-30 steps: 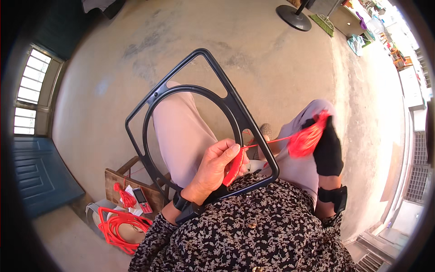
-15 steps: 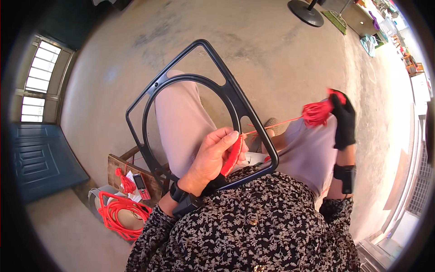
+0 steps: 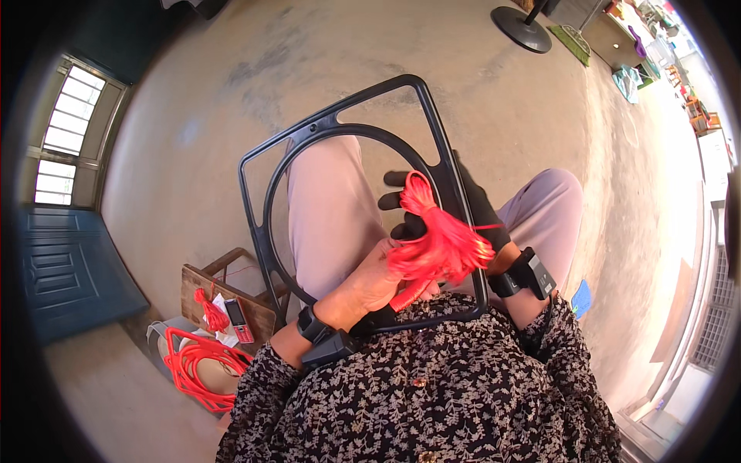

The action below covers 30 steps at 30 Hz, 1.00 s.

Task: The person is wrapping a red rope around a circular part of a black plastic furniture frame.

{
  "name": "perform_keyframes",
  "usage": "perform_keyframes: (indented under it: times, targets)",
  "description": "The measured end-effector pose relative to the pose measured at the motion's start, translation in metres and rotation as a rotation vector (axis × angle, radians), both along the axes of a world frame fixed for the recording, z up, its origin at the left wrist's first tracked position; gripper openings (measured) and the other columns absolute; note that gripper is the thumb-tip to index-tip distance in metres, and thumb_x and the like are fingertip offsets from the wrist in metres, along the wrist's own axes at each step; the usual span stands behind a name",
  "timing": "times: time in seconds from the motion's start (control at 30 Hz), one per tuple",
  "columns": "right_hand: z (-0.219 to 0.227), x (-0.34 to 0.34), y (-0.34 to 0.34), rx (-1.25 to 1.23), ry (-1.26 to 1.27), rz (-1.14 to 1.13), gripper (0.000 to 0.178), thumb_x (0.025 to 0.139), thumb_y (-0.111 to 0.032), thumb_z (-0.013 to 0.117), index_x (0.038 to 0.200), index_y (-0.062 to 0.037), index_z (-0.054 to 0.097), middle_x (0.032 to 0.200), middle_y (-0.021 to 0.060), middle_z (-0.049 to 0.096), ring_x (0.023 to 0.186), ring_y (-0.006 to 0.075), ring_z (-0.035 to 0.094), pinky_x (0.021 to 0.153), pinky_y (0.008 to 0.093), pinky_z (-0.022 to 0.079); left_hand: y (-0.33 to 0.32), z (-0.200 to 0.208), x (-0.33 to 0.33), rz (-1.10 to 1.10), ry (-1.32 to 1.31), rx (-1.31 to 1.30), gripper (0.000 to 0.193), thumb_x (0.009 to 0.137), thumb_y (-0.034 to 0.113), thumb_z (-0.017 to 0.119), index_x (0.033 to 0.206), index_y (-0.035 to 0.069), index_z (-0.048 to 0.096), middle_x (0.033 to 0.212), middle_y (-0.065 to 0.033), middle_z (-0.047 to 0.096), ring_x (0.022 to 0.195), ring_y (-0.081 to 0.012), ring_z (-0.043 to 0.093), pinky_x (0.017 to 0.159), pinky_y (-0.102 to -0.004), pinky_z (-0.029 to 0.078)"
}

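A black frame [image 3: 439, 123] with a round ring inside it stands tilted over my lap. My bare left hand [image 3: 370, 282] is closed around the near part of the ring, where red cord [image 3: 409, 295] is wrapped closely round it. A loose bundle of glossy red cord [image 3: 444, 243] lies over my left fingertips and across the frame's right bar, partly hiding both. Behind that bar is my right hand [image 3: 480, 208] in a black glove, its fingers spread inside the ring, just behind the bundle. Its palm is partly hidden.
To my left is a wooden stool [image 3: 231, 289] with a phone [image 3: 239, 320] and a small red cord bundle [image 3: 212, 312]. Beside it a large red coil [image 3: 202, 370] rests on a bucket-like container. A round black stand base [image 3: 521, 29] and a green broom [image 3: 571, 45] are at the far right.
My right hand has come in from the far right to behind the frame, its fingers now spread. The cord bundle has moved left over the ring. The frame has turned slightly and shifted right.
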State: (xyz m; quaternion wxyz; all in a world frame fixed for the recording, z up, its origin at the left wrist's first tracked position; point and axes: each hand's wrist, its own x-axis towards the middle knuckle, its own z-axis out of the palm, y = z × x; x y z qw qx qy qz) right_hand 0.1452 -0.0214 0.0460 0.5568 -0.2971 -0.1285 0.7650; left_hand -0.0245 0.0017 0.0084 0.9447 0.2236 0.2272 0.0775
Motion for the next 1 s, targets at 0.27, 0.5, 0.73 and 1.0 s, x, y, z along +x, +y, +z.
perform_keyframes:
  times: [0.27, 0.5, 0.73, 1.0]
  targets:
    - [-0.005, 0.008, -0.021, -0.047, -0.563, 0.036, 0.048, 0.082, -0.017, 0.068, 0.122, 0.0010, 0.049, 0.101, 0.0102, 0.063, 0.087, 0.0123, 0.060, 0.076, 0.0267, 0.049, 0.001, 0.003, 0.000, 0.152, 0.142, 0.170, 0.016, 0.094, 0.018, 0.053, 0.097, 0.003, 0.059, 0.079, -0.0051, 0.063, 0.064, -0.0096, 0.061, 0.057, -0.0223, 0.051]
    - [0.004, -0.013, -0.072, -0.273, -0.585, 0.061, 0.032, 0.080, -0.015, 0.070, 0.106, 0.0026, 0.061, 0.093, 0.0056, 0.066, 0.083, 0.0090, 0.060, 0.075, 0.0249, 0.048, 0.004, 0.002, -0.009, 0.090, 0.164, 0.211, 0.020, 0.095, 0.020, 0.052, 0.083, 0.004, 0.054, 0.070, -0.0032, 0.059, 0.058, -0.0088, 0.059, 0.052, -0.0214, 0.048]
    - [-0.003, -0.017, -0.061, -0.303, -1.526, 0.091, 0.035, 0.071, -0.027, 0.072, 0.094, -0.0020, 0.063, 0.072, 0.0133, 0.062, 0.065, 0.0178, 0.061, 0.061, 0.0319, 0.047, 0.002, 0.000, -0.010, 0.056, 0.226, 0.276, 0.017, 0.096, 0.019, 0.049, 0.088, 0.004, 0.052, 0.070, -0.0069, 0.060, 0.060, -0.0142, 0.061, 0.054, -0.0246, 0.051]
    - [-0.021, -0.010, -0.090, -0.285, 0.181, -0.205, 0.044, 0.093, -0.020, 0.051, 0.132, -0.0025, 0.040, 0.121, 0.0080, 0.054, 0.102, 0.0109, 0.054, 0.089, 0.0239, 0.043, 0.005, 0.002, -0.001, -0.004, 0.118, 0.171, 0.016, 0.095, 0.020, 0.050, 0.090, 0.006, 0.052, 0.076, -0.0079, 0.061, 0.061, -0.0161, 0.061, 0.054, -0.0257, 0.051]
